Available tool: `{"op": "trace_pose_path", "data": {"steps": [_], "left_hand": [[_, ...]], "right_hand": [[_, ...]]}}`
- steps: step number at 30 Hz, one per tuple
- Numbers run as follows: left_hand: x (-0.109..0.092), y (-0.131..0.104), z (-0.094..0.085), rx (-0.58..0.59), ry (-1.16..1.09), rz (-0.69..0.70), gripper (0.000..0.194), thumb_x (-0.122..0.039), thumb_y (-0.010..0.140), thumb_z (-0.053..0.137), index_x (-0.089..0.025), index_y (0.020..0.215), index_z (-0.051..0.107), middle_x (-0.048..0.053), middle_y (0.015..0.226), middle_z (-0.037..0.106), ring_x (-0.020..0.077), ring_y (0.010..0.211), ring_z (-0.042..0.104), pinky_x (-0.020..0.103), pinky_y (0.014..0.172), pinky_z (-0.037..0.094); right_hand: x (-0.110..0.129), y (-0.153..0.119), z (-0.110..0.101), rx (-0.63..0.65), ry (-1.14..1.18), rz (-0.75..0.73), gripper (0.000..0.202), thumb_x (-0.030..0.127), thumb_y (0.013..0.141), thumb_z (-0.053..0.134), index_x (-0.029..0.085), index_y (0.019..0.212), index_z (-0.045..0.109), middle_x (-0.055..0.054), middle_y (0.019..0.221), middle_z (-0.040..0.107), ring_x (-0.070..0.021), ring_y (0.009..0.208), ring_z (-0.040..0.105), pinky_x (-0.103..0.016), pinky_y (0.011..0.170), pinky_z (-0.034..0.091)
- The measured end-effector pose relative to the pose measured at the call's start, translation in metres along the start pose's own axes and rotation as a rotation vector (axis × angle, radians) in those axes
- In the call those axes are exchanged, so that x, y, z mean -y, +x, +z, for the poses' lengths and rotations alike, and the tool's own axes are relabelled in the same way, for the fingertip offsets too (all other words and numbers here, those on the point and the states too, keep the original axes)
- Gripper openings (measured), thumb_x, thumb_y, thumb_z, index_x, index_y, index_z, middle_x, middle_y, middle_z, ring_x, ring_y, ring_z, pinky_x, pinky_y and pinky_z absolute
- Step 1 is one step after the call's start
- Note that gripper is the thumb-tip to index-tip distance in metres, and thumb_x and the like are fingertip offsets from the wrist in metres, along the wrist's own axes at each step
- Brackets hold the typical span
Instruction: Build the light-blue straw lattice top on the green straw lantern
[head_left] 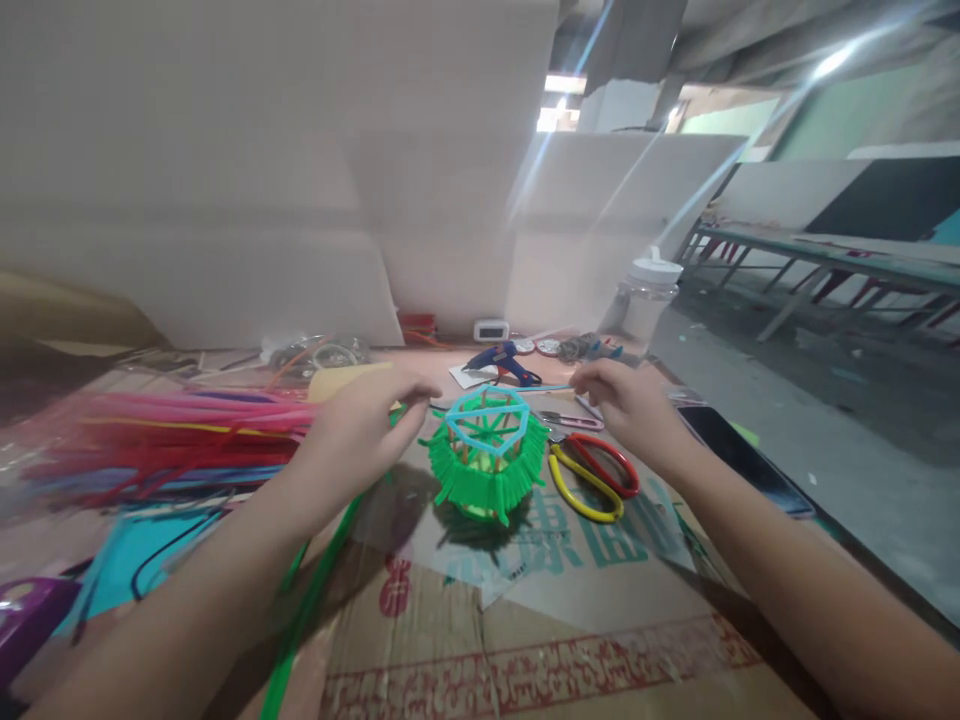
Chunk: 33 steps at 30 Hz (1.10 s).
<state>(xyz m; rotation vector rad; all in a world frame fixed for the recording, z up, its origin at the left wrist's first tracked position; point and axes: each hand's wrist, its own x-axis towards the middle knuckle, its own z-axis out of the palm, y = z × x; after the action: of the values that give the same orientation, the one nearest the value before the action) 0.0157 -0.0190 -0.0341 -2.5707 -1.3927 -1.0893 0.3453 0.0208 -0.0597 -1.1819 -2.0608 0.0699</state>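
Observation:
A green pipe-cleaner basket [487, 480] with a light blue polygon frame [491, 412] on top stands upright on the printed cardboard [480, 600]. My left hand [375, 425] is at its left, with thumb and forefinger close together near a thin dark end; what they hold is too small to name. At the back right, my right hand [619, 395] pinches the end of a light blue strip [551, 387], which runs left behind the basket. Red-and-yellow-handled scissors [592, 475] lie open-handled right of the basket. A blue glue gun [502, 360] lies behind it.
Colourful pipe cleaners [187, 430] are piled at left, beside a light blue sheet [139, 550]. A phone [742, 455] lies at the right edge. A clear bottle [646, 300] stands at back right. Green strips [307, 600] lie front left.

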Motion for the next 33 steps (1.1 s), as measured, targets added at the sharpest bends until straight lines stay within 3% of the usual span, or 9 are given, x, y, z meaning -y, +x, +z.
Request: {"op": "trace_pose_path", "data": {"steps": [5,11,13,16,19,23,33], "left_hand": [[0.006,-0.013,-0.001,-0.013,0.012,0.024,0.021,-0.022,0.094,0.052,-0.019,0.101,0.071,0.007,0.1,0.077,0.0226,0.095,0.071,0.036,0.083,0.057],[0.002,-0.015,0.0,-0.069,-0.039,0.086,0.02,-0.025,0.097,0.054,-0.02,0.108,0.069,0.008,0.11,0.076,0.0224,0.104,0.069,0.039,0.09,0.055],[0.001,-0.016,0.003,-0.101,-0.048,0.124,0.019,-0.023,0.097,0.054,-0.02,0.109,0.068,0.007,0.111,0.075,0.0219,0.105,0.069,0.039,0.092,0.055],[0.0,-0.017,0.005,-0.143,-0.024,0.169,0.019,-0.018,0.095,0.054,-0.02,0.108,0.069,0.008,0.111,0.073,0.0217,0.106,0.067,0.04,0.093,0.053],[0.0,-0.017,0.005,-0.144,0.021,0.197,0.021,-0.016,0.095,0.054,-0.022,0.105,0.071,0.007,0.109,0.073,0.0219,0.103,0.067,0.04,0.091,0.053],[0.0,-0.018,0.004,-0.149,0.086,0.255,0.022,-0.018,0.095,0.055,-0.022,0.105,0.073,0.008,0.105,0.073,0.0224,0.099,0.066,0.039,0.087,0.053],[0.001,-0.017,0.009,-0.115,0.103,0.307,0.021,-0.018,0.095,0.054,-0.018,0.1,0.074,0.011,0.1,0.071,0.024,0.094,0.066,0.039,0.081,0.053]], "right_hand": [[0.034,-0.003,-0.008,-0.068,0.052,0.016,0.018,0.016,0.091,0.046,0.02,0.096,0.064,-0.001,0.069,0.06,-0.0157,0.061,0.053,-0.028,0.06,0.04],[0.058,0.014,-0.013,-0.105,0.063,0.136,0.02,0.029,0.098,0.048,0.021,0.107,0.065,0.004,0.058,0.049,-0.0138,0.05,0.042,-0.028,0.053,0.033],[0.06,0.018,-0.012,-0.094,0.103,0.096,0.021,0.027,0.096,0.053,0.02,0.111,0.065,0.002,0.066,0.058,-0.0145,0.056,0.049,-0.028,0.057,0.039],[0.06,0.015,-0.006,-0.07,0.137,-0.08,0.024,0.019,0.094,0.053,0.021,0.112,0.069,-0.007,0.098,0.068,-0.0191,0.086,0.063,-0.033,0.076,0.049],[0.059,0.006,0.001,-0.041,0.056,-0.203,0.032,0.013,0.094,0.048,0.024,0.108,0.075,-0.009,0.106,0.065,-0.0229,0.101,0.062,-0.039,0.088,0.051],[0.06,-0.003,0.008,0.033,-0.029,-0.286,0.042,0.008,0.092,0.047,0.028,0.116,0.075,-0.01,0.12,0.063,-0.0263,0.114,0.058,-0.048,0.096,0.049],[0.063,-0.003,0.013,0.09,-0.053,-0.323,0.049,0.003,0.093,0.043,0.031,0.122,0.072,-0.009,0.137,0.058,-0.0261,0.13,0.052,-0.054,0.108,0.044]]}}
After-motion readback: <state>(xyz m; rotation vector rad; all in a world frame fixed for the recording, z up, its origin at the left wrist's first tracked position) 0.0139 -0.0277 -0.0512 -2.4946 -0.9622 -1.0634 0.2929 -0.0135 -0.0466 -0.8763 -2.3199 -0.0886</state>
